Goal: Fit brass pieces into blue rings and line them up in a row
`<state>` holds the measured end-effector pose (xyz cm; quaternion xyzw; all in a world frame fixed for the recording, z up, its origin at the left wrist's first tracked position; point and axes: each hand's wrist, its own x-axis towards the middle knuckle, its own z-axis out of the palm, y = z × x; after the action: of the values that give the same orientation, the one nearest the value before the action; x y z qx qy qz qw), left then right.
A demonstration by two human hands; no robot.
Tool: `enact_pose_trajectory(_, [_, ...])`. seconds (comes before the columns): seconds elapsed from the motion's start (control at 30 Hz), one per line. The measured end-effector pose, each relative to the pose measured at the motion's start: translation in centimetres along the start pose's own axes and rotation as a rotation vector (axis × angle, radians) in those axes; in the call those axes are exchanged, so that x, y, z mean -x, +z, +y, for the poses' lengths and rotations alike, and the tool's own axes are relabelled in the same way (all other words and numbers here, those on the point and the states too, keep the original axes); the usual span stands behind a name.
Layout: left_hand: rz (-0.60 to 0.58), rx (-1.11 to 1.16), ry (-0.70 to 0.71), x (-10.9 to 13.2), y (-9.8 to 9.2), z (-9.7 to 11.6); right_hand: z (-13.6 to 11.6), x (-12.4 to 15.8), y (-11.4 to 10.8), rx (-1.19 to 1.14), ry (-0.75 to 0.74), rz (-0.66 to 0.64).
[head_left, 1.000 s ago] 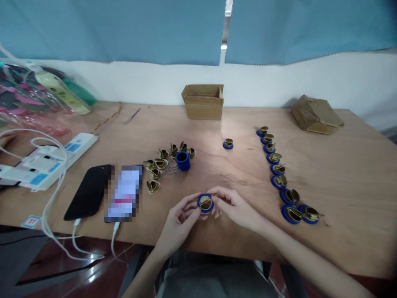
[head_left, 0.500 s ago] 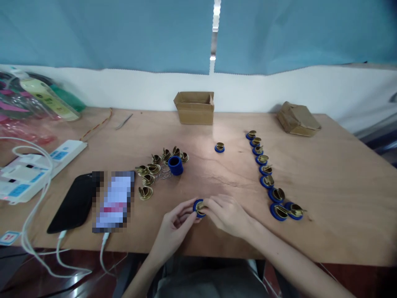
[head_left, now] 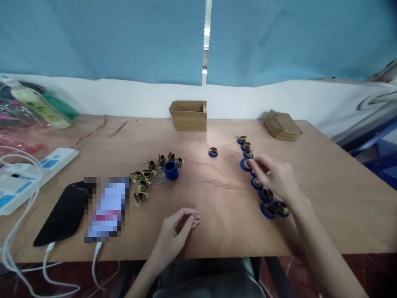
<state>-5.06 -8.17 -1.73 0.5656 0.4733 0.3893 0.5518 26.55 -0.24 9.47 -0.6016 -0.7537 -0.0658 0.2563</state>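
My right hand (head_left: pixel 274 176) reaches over a row of blue-rimmed brass pieces (head_left: pixel 266 195) on the right of the wooden table (head_left: pixel 217 207). Its fingertips pinch one blue-rimmed piece (head_left: pixel 245 164) at the row's upper part, slightly blurred. My left hand (head_left: pixel 179 227) rests near the table's front edge, fingers curled with the thumb against them and nothing visible inside. A single blue-rimmed piece (head_left: pixel 212 152) lies alone at mid-table. To the left, loose brass parts (head_left: pixel 145 176) surround a blue spool (head_left: pixel 170 170).
Two phones (head_left: pixel 107 209) on cables lie at the front left, beside a white power strip (head_left: pixel 40 169). An open cardboard box (head_left: pixel 188 114) and a flattened one (head_left: pixel 282 124) stand by the wall. Tweezers (head_left: pixel 118 129) and plastic bags (head_left: pixel 34 107) are at the far left.
My hands were together at the front holding one blue-rimmed piece. My right hand has carried it up and right to the row; my left hand stayed behind, now with nothing in it.
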Motion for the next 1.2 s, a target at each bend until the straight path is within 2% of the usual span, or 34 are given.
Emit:
enact_pose_trajectory(0.07, [-0.006,-0.004,0.006,-0.1,0.0,0.1,3.1,-0.1,-1.5,0.144,0.126,-0.004])
enact_pose_trajectory(0.17, [-0.010,-0.008,0.033,-0.1,-0.1,0.0,7.0,1.3,-2.5,0.274,0.179,-0.183])
enact_pose_trajectory(0.3, [-0.003,-0.018,0.066,-0.1,-0.1,-0.4,9.2,4.5,-2.3,0.236,0.238,-0.369])
enact_pose_trajectory(0.43, [-0.003,-0.029,0.063,-0.1,-0.1,-0.5,9.0,6.8,-2.3,0.169,0.263,-0.399])
enact_pose_trajectory(0.6, [0.006,-0.025,0.047,-0.2,-0.1,0.1,8.3,7.9,-2.9,0.152,0.260,-0.379])
enact_pose_trajectory(0.8, [0.014,-0.033,0.057,-0.2,0.1,0.3,7.9,7.8,-2.8,0.081,0.230,-0.388])
enact_pose_trajectory(1.13, [-0.005,-0.052,0.077,0.0,0.3,0.3,7.9,7.2,-2.3,0.101,0.265,-0.441])
enact_pose_trajectory(1.2, [-0.004,-0.082,0.098,0.1,0.2,0.3,7.5,7.2,-2.5,0.117,0.288,-0.416])
